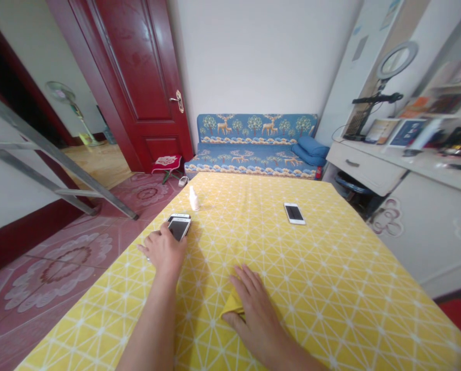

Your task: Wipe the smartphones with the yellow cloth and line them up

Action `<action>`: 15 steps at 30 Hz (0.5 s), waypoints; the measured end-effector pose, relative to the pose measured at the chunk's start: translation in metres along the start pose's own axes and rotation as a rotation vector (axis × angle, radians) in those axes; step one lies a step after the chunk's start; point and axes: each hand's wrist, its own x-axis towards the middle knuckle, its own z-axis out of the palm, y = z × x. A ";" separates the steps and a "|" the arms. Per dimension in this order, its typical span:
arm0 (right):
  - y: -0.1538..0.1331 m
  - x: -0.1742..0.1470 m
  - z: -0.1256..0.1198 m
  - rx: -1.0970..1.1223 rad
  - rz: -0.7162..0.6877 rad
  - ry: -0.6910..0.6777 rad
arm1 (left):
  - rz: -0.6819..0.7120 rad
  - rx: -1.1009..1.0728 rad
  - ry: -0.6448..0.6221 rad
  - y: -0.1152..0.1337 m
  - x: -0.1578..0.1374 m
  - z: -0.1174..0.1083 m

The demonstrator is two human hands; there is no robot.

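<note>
At the table's left side, my left hand [167, 251] is closed around a white smartphone [180, 228] with a dark screen. Another phone [172, 216] lies partly under it, mostly covered. My right hand [255, 304] rests on the near middle of the table, its palm over a folded yellow cloth [233, 303] that shows between thumb and fingers. Much of that cloth is hidden under the hand. Farther right, a second white smartphone [294, 213] lies face up by itself. A small white bottle [193, 199] stands upright beyond my left hand.
A yellow patterned tablecloth [330, 268] covers the table. Behind it is a blue sofa [249, 152] with deer prints. On the left are a metal ladder [79, 170], a red door [137, 67] and a stool [166, 162]; a white cabinet [431, 221] stands right.
</note>
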 end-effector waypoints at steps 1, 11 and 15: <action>0.000 0.000 0.001 0.006 -0.002 0.011 | -0.005 -0.004 -0.003 0.000 0.000 -0.001; 0.010 0.008 0.004 0.289 -0.038 0.343 | 0.110 -0.961 -0.233 0.046 -0.033 -0.005; 0.016 0.012 -0.008 0.494 0.108 0.498 | -0.181 -1.568 -0.892 0.069 -0.061 -0.001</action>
